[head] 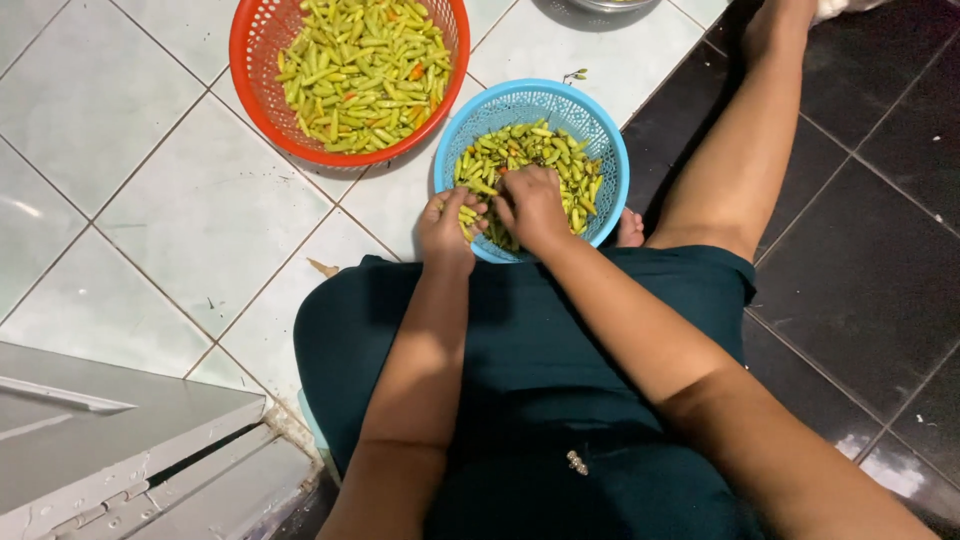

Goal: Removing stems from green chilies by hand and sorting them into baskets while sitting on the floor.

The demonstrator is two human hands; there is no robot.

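Dark teal fabric [540, 380] over the lap is seen closest, with both bare forearms stretched forward across it toward the blue basket [590, 120]. That blue basket is set on the pale tiled floor [190, 210], just beyond the lap, and a heap of small green chillies [545, 155] is held inside it.

At the basket's near rim, on its left side, the left hand [447, 222] is curled; its fingers [470, 208] are pressed together around a few green chillies, which are gripped against the palm. Just beside it, further over the basket's middle, the right hand [533, 203] is laid knuckles-up on the heap, fingers bent down into the chillies; whether a chilli is pinched under them cannot be told. The two hands are nearly touching.

Beyond the blue basket and to its left, a red basket [255, 60] is found, its rim almost meeting the blue one, and it is filled with green chillies too, a few orange ones [416, 72] mixed in. A loose stem [576, 74] is lying on the tile just past the blue basket's far rim. To the basket's right, a bare leg [740, 150] is stretched out over dark tiles [870, 250], toes [630, 232] tucked against the basket wall.
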